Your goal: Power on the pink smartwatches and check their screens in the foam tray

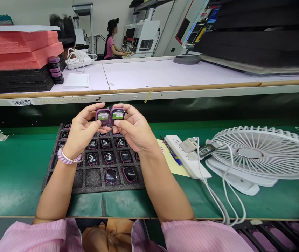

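Observation:
Above the far part of a black foam tray [93, 179], my two hands hold a pair of purple-cased smartwatch bodies side by side. My left hand [82, 130] is closed on the left smartwatch [103, 116], thumb at its lower edge. The right smartwatch [118, 115] is gripped by my right hand [135, 131], thumb on the screen's lower corner. Both screens are lit with green and white areas. In the tray's pockets lie several more smartwatches with white text on dark screens. Two in the front row, including a dark-screened one [130, 174], show no text.
To the right are a white power strip [177, 147], a blue pen [175, 157], yellow paper [177, 169], cables and a white fan [265, 154]. A shelf [144, 75] crosses behind, bearing red foam [20, 49] and black foam stacks. A co-worker [110, 43] sits beyond.

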